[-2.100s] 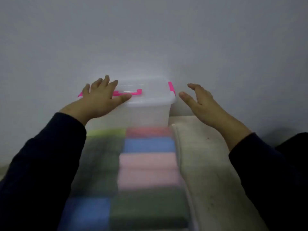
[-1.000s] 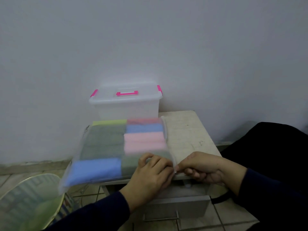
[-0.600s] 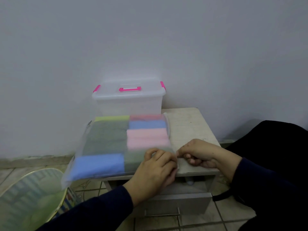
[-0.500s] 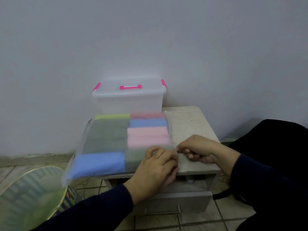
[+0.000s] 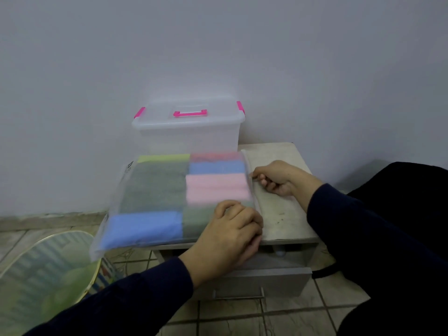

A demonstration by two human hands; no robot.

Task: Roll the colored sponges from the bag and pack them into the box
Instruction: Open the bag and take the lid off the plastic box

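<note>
A clear plastic bag (image 5: pixel 155 197) full of flat colored sponges lies on a small grey table (image 5: pixel 283 214); blue, pink, green and yellow ones show through it. My left hand (image 5: pixel 232 231) grips the bag's near right corner. My right hand (image 5: pixel 276 178) pinches the bag's right edge farther back, fingers curled. Behind the bag, against the wall, stands a clear box (image 5: pixel 186 132) with its lid on, pink handle and pink side latches.
The bag overhangs the table's left edge above a round wire fan guard (image 5: pixel 46 275) on the tiled floor. A drawer front (image 5: pixel 261 280) with a metal handle sits below the tabletop. The wall rises right behind the box.
My right hand has slid back along the bag's right edge, away from my left hand. Earlier both hands reached at the box, then came down to the bag's near corner.
</note>
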